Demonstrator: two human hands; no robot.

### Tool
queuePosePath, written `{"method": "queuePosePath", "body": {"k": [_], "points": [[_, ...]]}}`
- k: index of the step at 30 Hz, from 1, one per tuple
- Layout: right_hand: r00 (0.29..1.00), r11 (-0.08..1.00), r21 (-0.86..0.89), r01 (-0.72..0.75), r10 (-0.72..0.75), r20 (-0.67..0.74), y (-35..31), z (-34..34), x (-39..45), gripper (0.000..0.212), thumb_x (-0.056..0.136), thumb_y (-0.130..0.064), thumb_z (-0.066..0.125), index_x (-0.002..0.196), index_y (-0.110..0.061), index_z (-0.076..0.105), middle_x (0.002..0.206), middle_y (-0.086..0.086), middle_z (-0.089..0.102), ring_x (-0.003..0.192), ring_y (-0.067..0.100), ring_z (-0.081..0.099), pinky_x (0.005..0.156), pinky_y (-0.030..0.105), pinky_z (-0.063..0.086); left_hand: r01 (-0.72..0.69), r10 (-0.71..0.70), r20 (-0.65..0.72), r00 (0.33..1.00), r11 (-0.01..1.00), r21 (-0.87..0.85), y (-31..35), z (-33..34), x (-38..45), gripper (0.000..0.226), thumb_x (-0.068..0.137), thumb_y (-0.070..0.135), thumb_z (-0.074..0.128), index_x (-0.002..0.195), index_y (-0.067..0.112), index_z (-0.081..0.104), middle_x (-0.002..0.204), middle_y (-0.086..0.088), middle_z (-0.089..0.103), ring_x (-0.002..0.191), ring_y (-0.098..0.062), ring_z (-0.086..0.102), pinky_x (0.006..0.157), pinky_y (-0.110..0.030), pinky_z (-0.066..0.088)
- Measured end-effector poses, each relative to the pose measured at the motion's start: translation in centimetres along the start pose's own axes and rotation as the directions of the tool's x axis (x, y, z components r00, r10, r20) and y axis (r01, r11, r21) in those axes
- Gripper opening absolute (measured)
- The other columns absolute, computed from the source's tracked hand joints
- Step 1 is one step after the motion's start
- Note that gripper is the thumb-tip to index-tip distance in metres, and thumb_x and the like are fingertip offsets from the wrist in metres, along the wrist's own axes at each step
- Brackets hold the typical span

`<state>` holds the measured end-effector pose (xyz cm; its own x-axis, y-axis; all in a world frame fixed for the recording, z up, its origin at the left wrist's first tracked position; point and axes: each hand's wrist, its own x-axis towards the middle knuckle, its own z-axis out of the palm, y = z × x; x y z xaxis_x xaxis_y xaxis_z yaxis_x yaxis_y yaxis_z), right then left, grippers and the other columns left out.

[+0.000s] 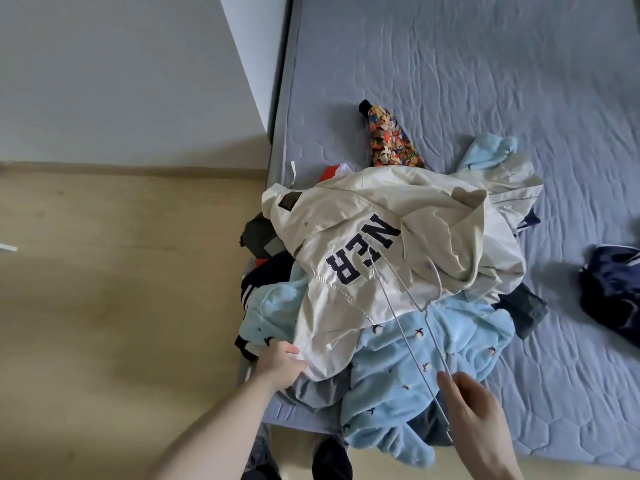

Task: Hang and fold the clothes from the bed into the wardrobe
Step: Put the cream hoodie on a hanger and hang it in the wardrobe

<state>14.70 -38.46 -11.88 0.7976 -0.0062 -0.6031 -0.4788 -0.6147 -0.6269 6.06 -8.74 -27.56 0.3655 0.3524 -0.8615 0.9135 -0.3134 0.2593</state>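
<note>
Nearest the camera, the right hand [479, 420] reaches in over the near edge of the bed [485, 81], its fingers loosely spread and its fingertips touching the thin wires of a white wire hanger [412, 327]; whether it actually pinches the wire I cannot tell. On the other side, the left hand [280, 360] has its fingers curled on the lower hem of a cream jacket [363, 244], gripping the cloth near the bed's near left corner.

That jacket lies crumpled on top of the pile of clothes [381, 306], with the dark block letters "NCR" across it and a small dark patch on one shoulder. The hanger runs from under the jacket's folds down toward the right hand, across a light blue fleece garment [415, 368] dotted with small dark embroidered marks. Dark and striped items stick out at the pile's left side, overhanging the bed's left edge above the wooden floor [121, 289]. Behind the pile lies a colourful patterned garment [391, 140], and a navy garment [613, 289] sits well apart at the bed's right edge.
</note>
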Motion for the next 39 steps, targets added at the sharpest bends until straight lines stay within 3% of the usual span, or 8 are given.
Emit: {"method": "queuePosePath", "body": {"k": [2, 8, 12, 16, 20, 28, 35, 39], "points": [[0.999, 1.000, -0.013, -0.025, 0.025, -0.024, 0.0, 0.1, -0.7, 0.049, 0.097, -0.028, 0.062, 0.060, -0.015, 0.032, 0.048, -0.006, 0.036, 0.053, 0.016, 0.039, 0.059, 0.036, 0.038, -0.037, 0.024, -0.088, 0.996, 0.989, -0.140, -0.5, -0.7, -1.3, 0.026, 0.082, 0.030, 0.074, 0.105, 0.024, 0.063, 0.102, 0.005, 0.070, 0.094, -0.018, 0.068, 0.087, -0.038, 0.058], [0.993, 1.000, 0.007, -0.003, 0.004, -0.114, -3.2, -0.7, -4.9, 0.050, 0.097, -0.023, 0.064, 0.061, -0.017, 0.030, 0.052, -0.003, 0.032, 0.058, 0.018, 0.037, 0.060, 0.038, 0.032, -0.062, 0.077, 0.020, 0.997, 0.910, -0.410, 1.5, -7.2, -8.8, 0.044, 0.082, 0.058, 0.063, 0.100, 0.018, 0.062, 0.099, -0.004, 0.061, 0.092, -0.020, 0.064, 0.082, -0.028, 0.048], [0.987, 0.998, 0.012, 0.067, -0.064, -0.146, -6.7, -1.4, -9.2, 0.049, 0.094, -0.023, 0.066, 0.064, -0.018, 0.028, 0.053, -0.004, 0.032, 0.056, 0.017, 0.036, 0.059, 0.037, 0.034, -0.244, 0.194, -0.151, 0.969, 0.825, -0.509, 3.9, -13.9, -16.2, 0.041, 0.106, 0.044, 0.048, 0.138, 0.018, 0.046, 0.126, 0.004, 0.041, 0.123, -0.016, 0.045, 0.116, -0.036, 0.034], [0.968, 0.990, -0.018, 0.142, -0.143, -0.205, -9.0, -1.7, -12.7, 0.045, 0.088, -0.019, 0.073, 0.067, -0.013, 0.033, 0.055, -0.004, 0.039, 0.052, 0.014, 0.035, 0.057, 0.037, 0.035, -0.446, 0.314, -0.319, 0.894, 0.688, -0.573, 6.6, -19.5, -24.3, 0.016, 0.106, 0.031, 0.051, 0.091, 0.024, 0.050, 0.089, 0.004, 0.046, 0.089, -0.009, 0.055, 0.085, -0.021, 0.041], [0.956, 0.970, -0.121, 0.210, -0.229, -0.184, -10.2, -0.9, -15.1, 0.026, 0.082, -0.015, 0.081, 0.087, -0.023, 0.057, 0.076, -0.003, 0.063, 0.070, 0.015, 0.060, 0.063, 0.035, 0.045, -0.603, 0.510, -0.326, 0.796, 0.631, -0.487, 8.5, -23.4, -32.2, 0.042, 0.108, 0.035, 0.049, 0.068, 0.029, 0.037, 0.071, 0.001, 0.039, 0.067, -0.014, 0.036, 0.069, -0.030, 0.033], [0.869, 0.861, -0.333, 0.383, -0.458, -0.186, -10.6, -0.3, -14.0, 0.081, 0.066, -0.023, 0.093, 0.126, -0.017, 0.040, 0.101, -0.003, 0.047, 0.095, 0.022, 0.045, 0.079, 0.039, 0.044, -0.766, 0.700, -0.354, 0.620, 0.445, -0.464, 12.3, -27.3, -42.2, 0.047, 0.104, 0.034, 0.057, 0.084, -0.008, 0.050, 0.078, -0.006, 0.043, 0.072, -0.017, 0.041, 0.065, -0.029, 0.034], [0.909, 0.868, -0.359, 0.343, -0.404, -0.107, -12.5, -1.8, -10.1, 0.021, 0.086, -0.009, 0.063, 0.098, -0.018, 0.048, 0.083, 0.004, 0.064, 0.069, 0.022, 0.057, 0.062, 0.041, 0.051, -0.775, 0.731, -0.337, 0.593, 0.403, -0.488, 12.5, -29.2, -46.3, 0.051, 0.103, 0.034, 0.059, 0.089, -0.013, 0.048, 0.088, -0.009, 0.050, 0.079, -0.024, 0.045, 0.077, -0.037, 0.032], [0.882, 0.879, -0.198, 0.433, -0.459, -0.105, -15.0, -4.5, -9.1, 0.009, 0.086, -0.017, 0.053, 0.088, -0.010, 0.059, 0.069, 0.001, 0.059, 0.063, 0.024, 0.054, 0.055, 0.037, 0.041, -0.800, 0.686, -0.500, 0.528, 0.599, -0.022, 9.8, -31.4, -44.3, 0.049, 0.091, 0.043, 0.059, 0.068, 0.005, 0.037, 0.066, -0.001, 0.032, 0.062, -0.014, 0.033, 0.060, -0.036, 0.025]]}}
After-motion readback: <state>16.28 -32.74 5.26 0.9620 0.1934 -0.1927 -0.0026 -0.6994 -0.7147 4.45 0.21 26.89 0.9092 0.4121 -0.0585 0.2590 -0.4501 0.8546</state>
